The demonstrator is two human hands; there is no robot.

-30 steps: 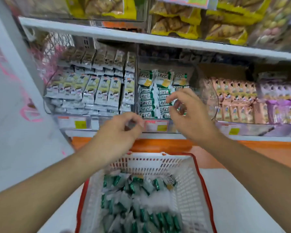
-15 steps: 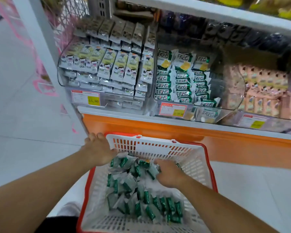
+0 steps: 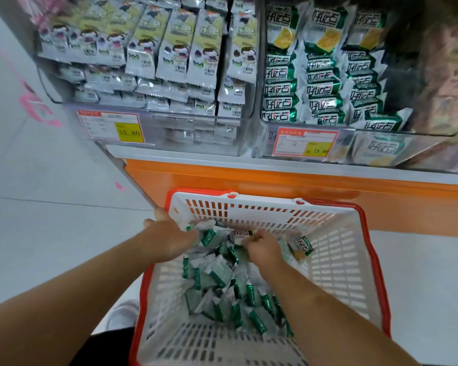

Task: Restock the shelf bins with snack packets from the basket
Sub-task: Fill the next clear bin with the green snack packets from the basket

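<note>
Head view: both hands gather green packets (image 3: pixel 222 281) from the basket (image 3: pixel 354 260).
Left hand (image 3: pixel 169 239) and right hand (image 3: pixel 262 247) each grip packets; next, lift them to the green-packet bin (image 3: pixel 434 143).

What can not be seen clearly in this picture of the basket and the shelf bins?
- Head view: left hand fingertips are buried among the green packets, so its grip is unclear.
- Small print on the price label: too small.
- The bin at far right: blurred, cut by the frame edge.
- Basket near rim: cut off below.
</note>
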